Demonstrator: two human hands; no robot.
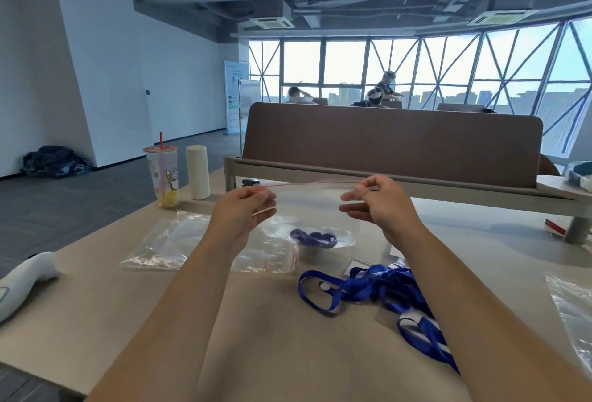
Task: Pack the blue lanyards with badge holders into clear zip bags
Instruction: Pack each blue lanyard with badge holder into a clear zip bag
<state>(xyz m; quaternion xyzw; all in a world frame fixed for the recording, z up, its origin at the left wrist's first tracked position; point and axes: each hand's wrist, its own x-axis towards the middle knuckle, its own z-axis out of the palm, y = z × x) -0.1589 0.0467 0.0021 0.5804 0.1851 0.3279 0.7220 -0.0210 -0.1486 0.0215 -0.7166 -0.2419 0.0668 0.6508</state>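
Note:
I hold a clear zip bag (315,209) up above the table by its red zip strip. My left hand (245,208) pinches the strip's left end and my right hand (376,201) pinches its right end. A coiled blue lanyard (312,237) lies in the bottom of the hanging bag. A tangle of loose blue lanyards (374,286) with badge holders lies on the table under my right forearm. A stack of flat clear zip bags (179,244) lies under my left forearm.
A plastic drink cup with a red straw (163,174) and a white cylinder (198,172) stand at the table's far left. A white handheld device (22,280) lies at the left edge. Another clear bag (573,305) lies at the right edge. A brown divider panel (390,142) rises behind the table (272,337).

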